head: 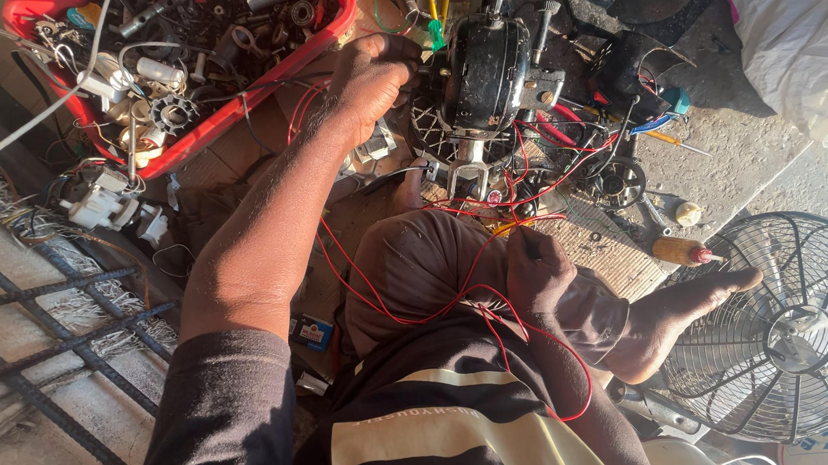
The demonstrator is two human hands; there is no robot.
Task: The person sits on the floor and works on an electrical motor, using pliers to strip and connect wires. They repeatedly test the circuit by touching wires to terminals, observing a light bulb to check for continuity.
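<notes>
**Hands on a black fan motor and its red wires**

Nearest, the right hand point(536, 270) rests on the knee with its grip clenched around thin red insulated wires point(399, 304), which loop loosely across the lap and run forward to the motor. These wires look limp and light, and likely easy to snag or pull off their joints, so they are best held gently along the insulation, not tugged.

Further out, the left hand point(371, 82) reaches forward, its fingers closed on the left side of the black round metal fan motor point(486, 72), which sits on the ground just past the knee. The motor looks heavy and rigid; its smooth casing is the soundest place to hold, away from the shaft.

To the left lies a red plastic tray point(336, 33) of small parts. At far right stands a round wire fan guard point(796, 327).
</notes>
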